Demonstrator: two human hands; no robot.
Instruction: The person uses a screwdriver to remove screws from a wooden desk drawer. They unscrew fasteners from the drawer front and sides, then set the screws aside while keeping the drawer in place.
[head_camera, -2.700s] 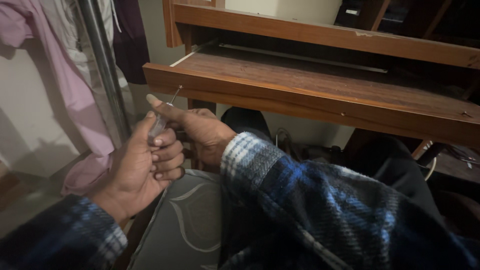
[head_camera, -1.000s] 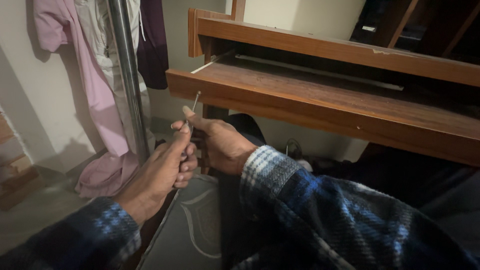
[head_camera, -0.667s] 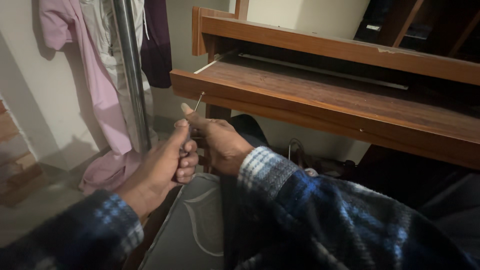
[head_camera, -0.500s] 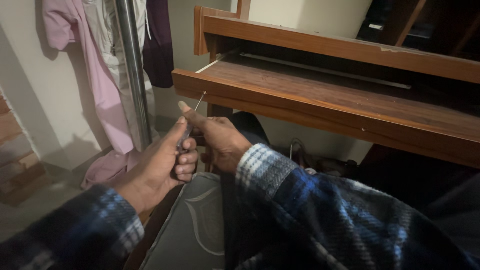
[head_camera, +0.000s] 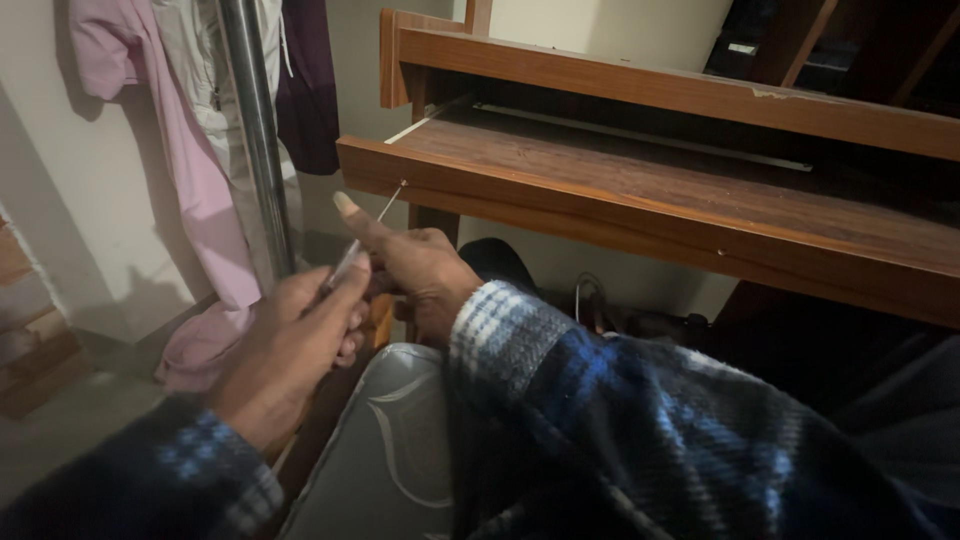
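Nearest the camera, in the lower part of the frame, two forearms in dark blue plaid sleeves (head_camera: 620, 420) come together over a grey cushion (head_camera: 385, 450) with a pale curved pattern. The left hand (head_camera: 295, 345), lower left of centre, is curled nearly closed around the lower end of a thin metal tool (head_camera: 362, 240), a slim rod that looks like a needle or small pick; its exact kind cannot be told. The right hand (head_camera: 415, 270), just beside and touching the left, is also mostly closed, with its thumb stretched upward along the rod, steadying it. The rod's fine tip points up and to the right, ending close to the front edge of the wooden tabletop (head_camera: 640, 190) but apart from it.

As a judgement of progress: the tool is gripped and held up between both hands, and the work seems to be at a holding or adjusting stage. No thread, fabric or other piece is visible at the tip, so nothing shows as finished, and whatever the tool is meant to act on is not yet engaged.

Farther back, the tabletop runs from centre to the right edge, with a raised wooden shelf (head_camera: 650, 85) above it. In the upper left a shiny metal pole (head_camera: 255, 130) stands upright, with a pink garment (head_camera: 190, 190) and a dark purple garment (head_camera: 308, 90) hanging beside it against a pale wall (head_camera: 70, 190).
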